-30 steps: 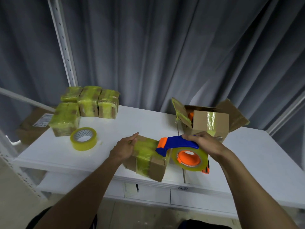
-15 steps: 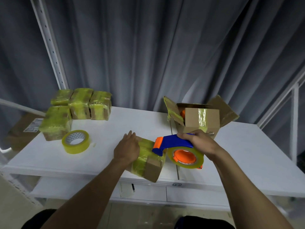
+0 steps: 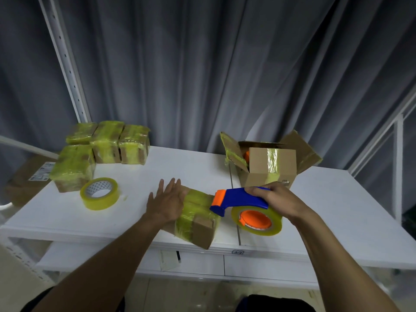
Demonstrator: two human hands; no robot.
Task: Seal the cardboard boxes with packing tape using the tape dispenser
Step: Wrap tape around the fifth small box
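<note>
The left hand (image 3: 165, 202) is laid flat, fingers (image 3: 172, 186) straight and spread, on the taped cardboard box (image 3: 195, 218) at the surface's (image 3: 337, 221) front edge. The tape dispenser (image 3: 245, 207) is gripped by the right hand (image 3: 278, 199), fingers curled round its blue handle, nose touching the box.

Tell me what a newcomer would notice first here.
The blue and orange tape dispenser, gripped by the right hand at front centre, draws the eye first; its nose is at a partly taped cardboard box under the flat left hand. Next come four taped boxes at the far left, with a loose tape roll in front of them.
</note>
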